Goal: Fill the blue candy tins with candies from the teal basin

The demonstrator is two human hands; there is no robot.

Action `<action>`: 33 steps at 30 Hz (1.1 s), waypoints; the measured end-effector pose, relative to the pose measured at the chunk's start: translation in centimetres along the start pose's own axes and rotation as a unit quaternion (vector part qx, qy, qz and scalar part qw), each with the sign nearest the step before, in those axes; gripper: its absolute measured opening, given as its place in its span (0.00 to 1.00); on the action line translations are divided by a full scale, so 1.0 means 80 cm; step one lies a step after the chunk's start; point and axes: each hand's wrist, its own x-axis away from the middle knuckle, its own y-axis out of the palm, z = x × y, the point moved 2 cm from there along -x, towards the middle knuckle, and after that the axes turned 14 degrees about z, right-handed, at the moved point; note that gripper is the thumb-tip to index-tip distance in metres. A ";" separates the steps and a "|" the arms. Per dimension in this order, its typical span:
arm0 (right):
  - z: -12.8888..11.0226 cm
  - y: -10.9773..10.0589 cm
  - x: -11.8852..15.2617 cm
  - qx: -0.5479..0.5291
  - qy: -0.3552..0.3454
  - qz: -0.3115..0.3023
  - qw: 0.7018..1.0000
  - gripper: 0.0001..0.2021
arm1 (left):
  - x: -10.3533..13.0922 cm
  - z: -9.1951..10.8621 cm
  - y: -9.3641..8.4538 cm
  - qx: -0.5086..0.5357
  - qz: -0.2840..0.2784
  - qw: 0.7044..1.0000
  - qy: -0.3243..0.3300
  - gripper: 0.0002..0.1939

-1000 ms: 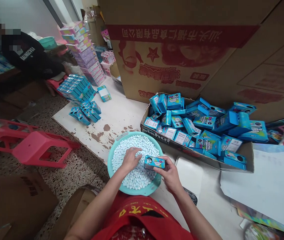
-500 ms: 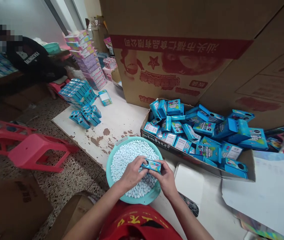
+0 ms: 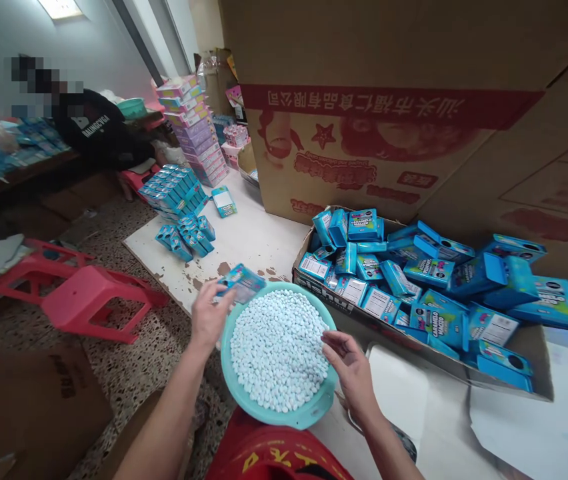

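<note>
A small blue candy box [image 3: 245,283], smeared by motion, is in my left hand [image 3: 210,312] beyond the left rim of a turquoise basin. Small pale candies [image 3: 279,350] fill much of that basin [image 3: 229,370]. My right hand [image 3: 348,363] hovers at the basin's right rim, fingers bent and apart, with nothing seen in it. Right of the basin, a cardboard tray [image 3: 324,293] is heaped with blue candy boxes [image 3: 429,272]. On the table's far left, several blue boxes [image 3: 184,237] stand grouped in front of a larger block of them [image 3: 171,190].
A tall stack of pink and purple boxes [image 3: 199,140] rises at the back. Large cartons [image 3: 344,160] wall off the far side. Red stools [image 3: 99,303] stand on the floor at left. A person in black [image 3: 99,130] sits beyond. A white scale [image 3: 397,383] lies right of the basin.
The blue box, held between both hands over the candies, has moved left in my left hand. My right hand has let go of it and moved right. The whole view has shifted slightly.
</note>
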 end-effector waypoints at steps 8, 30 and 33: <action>-0.033 -0.034 -0.053 0.100 -0.136 0.119 0.978 0.16 | -0.087 -0.152 0.051 -0.248 0.005 0.963 -0.106 0.05; -0.088 -0.012 -0.260 0.243 -0.095 0.185 0.948 0.27 | 0.133 -0.073 0.079 -0.152 -0.249 0.946 0.144 0.25; -0.105 -0.052 -0.200 0.171 -0.122 0.159 0.965 0.25 | 0.142 -0.068 0.091 -0.222 -0.223 0.940 0.132 0.26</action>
